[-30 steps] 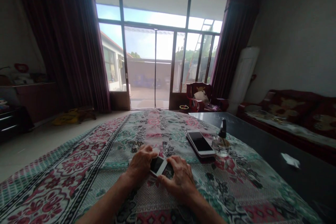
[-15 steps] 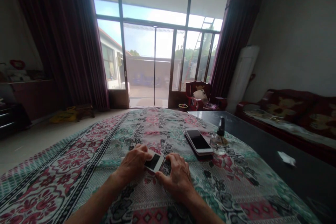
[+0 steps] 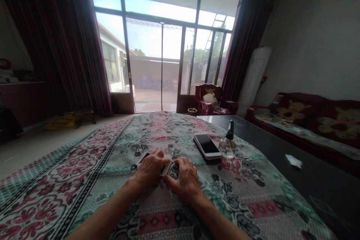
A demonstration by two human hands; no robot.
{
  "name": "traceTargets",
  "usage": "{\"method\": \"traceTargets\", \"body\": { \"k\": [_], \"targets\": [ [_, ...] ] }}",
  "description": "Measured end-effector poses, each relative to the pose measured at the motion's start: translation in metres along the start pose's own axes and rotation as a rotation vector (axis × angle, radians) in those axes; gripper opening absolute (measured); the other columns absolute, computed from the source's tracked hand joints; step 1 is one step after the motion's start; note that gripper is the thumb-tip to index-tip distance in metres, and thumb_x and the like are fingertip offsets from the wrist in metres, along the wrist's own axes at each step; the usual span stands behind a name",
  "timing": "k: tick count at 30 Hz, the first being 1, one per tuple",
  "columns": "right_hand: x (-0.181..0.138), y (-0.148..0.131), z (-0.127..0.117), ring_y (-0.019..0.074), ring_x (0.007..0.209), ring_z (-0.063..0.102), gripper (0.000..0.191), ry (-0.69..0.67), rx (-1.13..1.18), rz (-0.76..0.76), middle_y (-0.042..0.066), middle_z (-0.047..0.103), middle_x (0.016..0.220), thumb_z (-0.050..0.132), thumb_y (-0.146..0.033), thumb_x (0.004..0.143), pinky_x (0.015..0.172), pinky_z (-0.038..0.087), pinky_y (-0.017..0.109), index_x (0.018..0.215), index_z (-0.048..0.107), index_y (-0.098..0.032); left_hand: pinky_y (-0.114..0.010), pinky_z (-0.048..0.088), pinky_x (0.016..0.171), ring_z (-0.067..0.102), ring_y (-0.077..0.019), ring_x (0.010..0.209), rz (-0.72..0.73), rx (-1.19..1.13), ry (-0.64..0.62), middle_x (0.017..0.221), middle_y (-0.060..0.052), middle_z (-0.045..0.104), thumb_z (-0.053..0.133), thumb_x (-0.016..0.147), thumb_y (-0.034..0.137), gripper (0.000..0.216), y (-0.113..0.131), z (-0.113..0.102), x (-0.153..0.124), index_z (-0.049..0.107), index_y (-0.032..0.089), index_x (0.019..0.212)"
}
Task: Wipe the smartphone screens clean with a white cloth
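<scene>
A white phone (image 3: 167,168) with a dark screen lies low over the patterned tablecloth, mostly covered by my left hand (image 3: 152,167). That hand is closed across its middle, fingers bent together; whether anything else is under them is hidden. Parts of the phone show on both sides of the hand. My right hand (image 3: 185,180) is at the phone's right end, its thumb at the near corner and its curled fingers at the far edge. Farther right, a larger white smartphone (image 3: 208,145) rests screen up, next to a small glass bottle (image 3: 227,147) with a black top.
The floral tablecloth (image 3: 118,198) covers the table under my arms. To the right a dark tabletop (image 3: 270,153) carries a crumpled white tissue (image 3: 294,161). A wooden armchair (image 3: 209,99) and a long sofa (image 3: 303,116) stand beyond, with glass doors (image 3: 153,67) ahead.
My left hand has slid to the right over the white phone, baring its left end and covering much of the screen. My right hand stays at its right end. The view has shifted slightly.
</scene>
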State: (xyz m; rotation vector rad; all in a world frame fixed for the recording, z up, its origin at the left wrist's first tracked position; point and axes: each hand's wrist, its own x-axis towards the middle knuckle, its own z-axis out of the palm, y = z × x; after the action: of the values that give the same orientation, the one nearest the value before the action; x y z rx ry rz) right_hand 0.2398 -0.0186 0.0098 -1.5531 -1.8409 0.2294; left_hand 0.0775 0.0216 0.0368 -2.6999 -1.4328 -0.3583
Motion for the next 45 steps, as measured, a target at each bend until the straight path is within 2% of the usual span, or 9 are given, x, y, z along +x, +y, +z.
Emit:
{"method": "traceTargets", "body": {
  "k": [7,15,19,23,28,33,38,41,45],
  "targets": [
    [0.002,0.004,0.002,0.0275,0.102,0.052,0.042,-0.017,0.012,-0.017,0.008,0.059,0.106,0.069,-0.038,0.066,0.087,0.037,0.038,0.101,0.057,-0.018,-0.024,0.041,0.072,0.053,-0.0188,0.09,0.148,-0.069,-0.038,0.091,-0.001,0.055,0.06,0.082,0.026,0.009,-0.005,-0.013,-0.007,0.069,0.029,0.083],
    [0.005,0.012,-0.011,0.0227,0.107,0.053,0.038,-0.09,0.233,-0.169,0.006,0.058,0.111,0.057,-0.015,0.065,0.092,0.039,0.036,0.102,0.058,-0.021,-0.023,0.037,0.067,0.055,-0.0136,0.073,0.168,-0.234,-0.126,0.079,0.001,0.06,0.05,0.084,0.017,0.024,-0.015,-0.033,-0.02,0.071,0.025,0.077],
    [0.011,0.014,-0.009,0.0189,0.093,0.057,0.027,0.073,0.353,-0.207,0.004,0.061,0.095,0.051,-0.013,0.069,0.086,0.045,0.032,0.093,0.06,-0.02,-0.021,0.038,0.068,0.058,-0.0125,0.074,0.08,-0.341,-0.062,0.087,0.001,0.065,0.049,0.088,0.033,0.023,-0.024,-0.04,-0.019,0.071,0.026,0.094],
    [0.011,0.006,-0.008,0.0189,0.094,0.058,0.023,0.167,0.378,-0.304,0.005,0.062,0.095,0.049,-0.013,0.074,0.086,0.047,0.032,0.092,0.061,-0.021,-0.019,0.035,0.063,0.055,-0.0106,0.066,-0.1,-0.268,-0.003,0.073,0.002,0.063,0.039,0.093,0.037,0.039,-0.035,-0.043,-0.016,0.067,0.021,0.071],
    [-0.006,-0.011,0.004,0.022,0.12,0.048,0.043,0.022,0.201,-0.489,0.007,0.056,0.127,0.049,-0.016,0.082,0.102,0.038,0.039,0.124,0.051,-0.023,-0.023,0.034,0.06,0.057,-0.0141,0.065,-0.355,-0.144,0.029,0.068,-0.002,0.064,0.041,0.088,0.03,0.035,-0.053,-0.035,-0.018,0.063,0.019,0.062],
    [-0.017,-0.018,0.012,0.0276,0.127,0.04,0.056,-0.123,0.037,-0.418,0.009,0.052,0.132,0.049,-0.014,0.081,0.106,0.031,0.045,0.136,0.041,-0.021,-0.025,0.04,0.062,0.064,-0.0201,0.072,-0.455,-0.112,-0.05,0.071,-0.005,0.069,0.053,0.075,0.026,0.016,-0.066,-0.025,-0.023,0.066,0.02,0.067],
    [-0.007,-0.017,0.004,0.0193,0.097,0.054,0.031,-0.117,0.146,-0.401,0.003,0.062,0.098,0.041,-0.004,0.076,0.088,0.041,0.031,0.094,0.059,-0.023,-0.03,0.044,0.087,0.061,-0.0225,0.103,-0.376,-0.141,-0.04,0.11,-0.008,0.068,0.046,0.076,0.017,0.037,-0.069,-0.022,-0.023,0.065,0.02,0.108],
    [0.005,-0.008,-0.002,0.0186,0.086,0.054,0.024,-0.038,0.174,-0.329,0.003,0.06,0.084,0.041,-0.005,0.073,0.078,0.041,0.029,0.08,0.057,-0.021,-0.028,0.036,0.103,0.047,-0.0211,0.126,-0.257,-0.222,-0.084,0.14,-0.006,0.05,0.051,0.066,0.011,0.065,-0.068,-0.023,-0.026,0.052,0.022,0.13],
    [0.019,0.007,-0.01,0.0182,0.079,0.055,0.02,0.049,0.222,-0.231,0.003,0.059,0.077,0.04,-0.009,0.069,0.073,0.041,0.028,0.072,0.056,-0.021,-0.036,0.029,0.111,0.031,-0.0283,0.137,-0.175,-0.36,-0.194,0.151,-0.007,0.033,0.055,0.056,0.012,0.085,-0.066,-0.023,-0.03,0.041,0.02,0.139]
  ]
}}
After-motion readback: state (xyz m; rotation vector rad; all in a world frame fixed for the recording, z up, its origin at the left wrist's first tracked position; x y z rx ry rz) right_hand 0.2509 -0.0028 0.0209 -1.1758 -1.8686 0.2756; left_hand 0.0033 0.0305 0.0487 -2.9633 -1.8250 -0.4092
